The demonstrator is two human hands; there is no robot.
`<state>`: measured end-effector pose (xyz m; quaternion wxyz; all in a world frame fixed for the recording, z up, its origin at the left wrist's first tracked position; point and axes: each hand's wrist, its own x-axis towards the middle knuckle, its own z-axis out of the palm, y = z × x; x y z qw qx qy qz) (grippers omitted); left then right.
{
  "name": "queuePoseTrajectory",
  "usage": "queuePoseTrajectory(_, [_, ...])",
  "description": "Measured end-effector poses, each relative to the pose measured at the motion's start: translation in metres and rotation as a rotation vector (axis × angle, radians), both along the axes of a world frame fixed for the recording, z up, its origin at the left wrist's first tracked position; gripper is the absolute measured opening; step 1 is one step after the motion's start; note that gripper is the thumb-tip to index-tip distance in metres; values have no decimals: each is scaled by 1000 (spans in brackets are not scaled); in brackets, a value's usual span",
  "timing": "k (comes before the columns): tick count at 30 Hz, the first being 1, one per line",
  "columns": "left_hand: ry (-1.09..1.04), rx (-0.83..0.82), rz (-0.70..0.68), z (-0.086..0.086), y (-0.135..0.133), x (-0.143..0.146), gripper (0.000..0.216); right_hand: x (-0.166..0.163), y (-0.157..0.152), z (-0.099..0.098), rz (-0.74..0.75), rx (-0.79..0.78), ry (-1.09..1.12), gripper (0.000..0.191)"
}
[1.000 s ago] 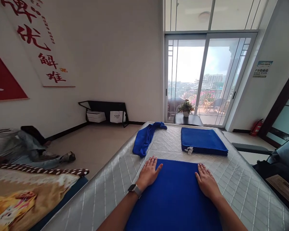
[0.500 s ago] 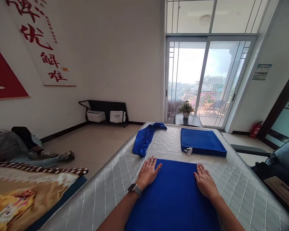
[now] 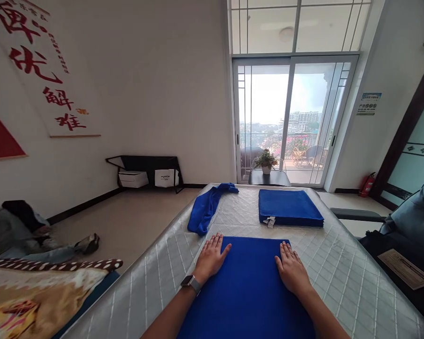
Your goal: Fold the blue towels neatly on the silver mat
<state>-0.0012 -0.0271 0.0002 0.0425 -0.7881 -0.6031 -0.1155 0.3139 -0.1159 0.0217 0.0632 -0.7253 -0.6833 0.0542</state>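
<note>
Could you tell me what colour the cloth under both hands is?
The cloth is solid royal blue, seen in the head view.

We have our left hand (image 3: 209,258) and right hand (image 3: 290,268) flat on the far corners of the spread blue towel (image 3: 247,287). Beyond our fingertips, a bare strip of quilted mattress (image 3: 339,268) gives free passage from left to right. Farther on, the crumpled blue cloth (image 3: 207,207) blocks the far left and the folded towel stack (image 3: 288,207) the far right; an open lane runs between them.
</note>
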Motion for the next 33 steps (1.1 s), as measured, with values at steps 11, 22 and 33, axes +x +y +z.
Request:
queuePoseTrajectory(11, [-1,-18,-289,38,-51,107,78,-2,-1,2,-12,-1,56,69])
queuePoseTrajectory(22, [-112,-128,-441,25,-77,163,71,5,0,-7,49,33,21,67])
queuePoseTrajectory(33, [-46,-71,-168,9,-46,30,77,1,1,-6,9,35,33,69])
